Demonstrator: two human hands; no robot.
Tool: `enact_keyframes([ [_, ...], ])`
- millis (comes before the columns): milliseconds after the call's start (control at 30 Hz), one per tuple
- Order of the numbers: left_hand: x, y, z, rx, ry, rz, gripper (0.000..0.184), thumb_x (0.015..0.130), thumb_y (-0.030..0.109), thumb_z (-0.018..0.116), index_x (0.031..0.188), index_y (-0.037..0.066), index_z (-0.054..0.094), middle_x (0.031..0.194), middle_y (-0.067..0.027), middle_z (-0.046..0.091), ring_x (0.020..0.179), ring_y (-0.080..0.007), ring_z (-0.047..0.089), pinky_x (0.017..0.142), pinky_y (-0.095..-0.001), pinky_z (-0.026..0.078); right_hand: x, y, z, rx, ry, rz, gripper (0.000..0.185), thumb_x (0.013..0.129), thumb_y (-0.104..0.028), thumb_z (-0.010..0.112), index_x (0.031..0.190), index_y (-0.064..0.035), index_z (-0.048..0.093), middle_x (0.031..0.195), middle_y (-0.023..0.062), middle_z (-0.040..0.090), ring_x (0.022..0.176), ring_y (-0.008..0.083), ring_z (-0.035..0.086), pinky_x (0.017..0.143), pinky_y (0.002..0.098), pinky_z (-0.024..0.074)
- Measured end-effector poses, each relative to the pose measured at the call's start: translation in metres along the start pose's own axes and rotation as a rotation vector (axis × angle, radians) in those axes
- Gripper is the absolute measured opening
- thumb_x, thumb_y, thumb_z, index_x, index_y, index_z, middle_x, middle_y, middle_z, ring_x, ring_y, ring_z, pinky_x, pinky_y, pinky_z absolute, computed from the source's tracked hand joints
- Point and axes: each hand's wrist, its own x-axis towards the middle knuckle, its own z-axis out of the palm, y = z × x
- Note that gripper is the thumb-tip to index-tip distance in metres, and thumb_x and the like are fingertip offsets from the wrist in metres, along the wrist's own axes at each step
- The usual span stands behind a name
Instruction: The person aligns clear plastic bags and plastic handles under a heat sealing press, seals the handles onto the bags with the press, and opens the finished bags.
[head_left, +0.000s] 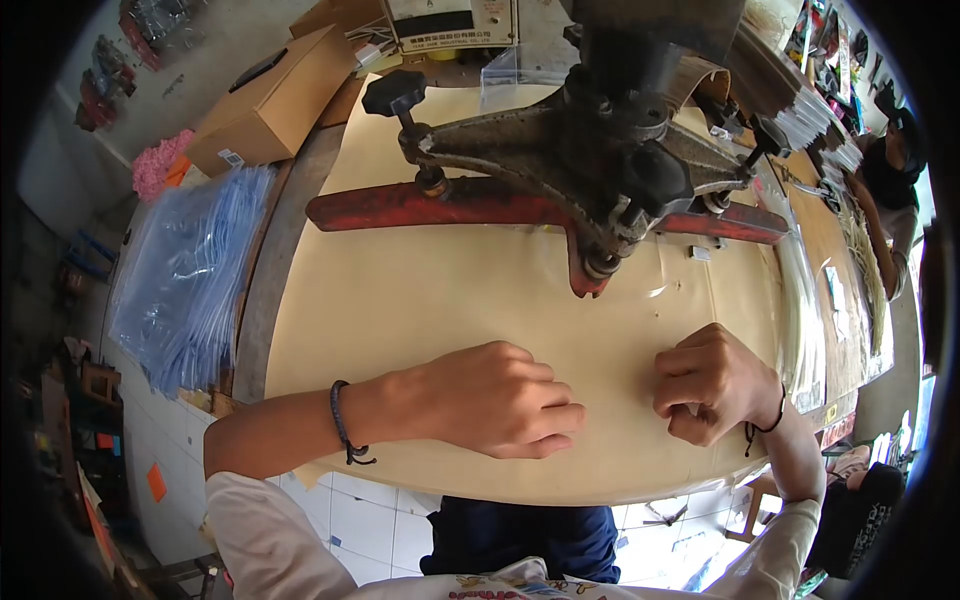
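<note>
Left hand (480, 400) and right hand (718, 380) apart over near part of tan sheet (400, 300); fingers (555, 418) of both curled closed, whether gripping anything cannot tell. Sheet spread on surface (292, 210). Leftward, stacked bluish plastic (190, 275). Farther: machine head (612, 110) with red bar (490, 200) above sheet; cardboard box (275, 105).
</note>
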Motion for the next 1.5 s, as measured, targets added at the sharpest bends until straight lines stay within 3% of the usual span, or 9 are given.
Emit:
enact_keyframes([
  [733,0.0003,-0.0056,-0.0064,-0.009,0.009,-0.006,0.022,0.090,0.031,0.073,0.086,0.010,0.066,0.074,-0.0012,0.064,0.064,-0.0190,0.064,0.059,-0.0343,0.053,0.0038,-0.0047,0.0076,0.018,-0.003,0.020,0.009,0.065,-0.009,0.067,0.073,-0.0114,0.062,0.073,0.0005,0.057,0.057,0.0234,0.060,0.049,0.0370,0.0462],
  [833,0.0004,-0.0044,-0.0079,-0.049,-0.034,-0.035,0.023,0.092,0.030,0.068,0.091,0.008,0.065,0.073,-0.0045,0.064,0.070,-0.0235,0.068,0.065,-0.0385,0.054,0.0045,-0.0048,0.0074,0.020,-0.006,0.021,0.009,0.065,-0.009,0.067,0.073,-0.0115,0.062,0.073,0.0005,0.057,0.057,0.0233,0.060,0.049,0.0369,0.0466],
  [933,0.0001,-0.0055,-0.0068,-0.007,-0.009,-0.010,0.023,0.091,0.032,0.072,0.087,0.010,0.066,0.075,-0.0012,0.064,0.064,-0.0195,0.064,0.060,-0.0346,0.053,0.0059,-0.0058,0.0068,0.024,-0.004,0.025,0.009,0.065,-0.009,0.067,0.073,-0.0115,0.062,0.073,0.0005,0.057,0.057,0.0234,0.060,0.049,0.0367,0.0467],
  [1500,0.0010,-0.0043,-0.0075,-0.013,-0.019,-0.017,0.023,0.091,0.031,0.071,0.087,0.009,0.065,0.072,-0.0022,0.062,0.063,-0.0208,0.064,0.059,-0.0349,0.052,0.0062,-0.0055,0.0075,0.006,-0.003,0.022,0.010,0.065,-0.008,0.065,0.074,-0.0116,0.063,0.073,0.0008,0.057,0.056,0.0237,0.059,0.049,0.0371,0.0462],
])
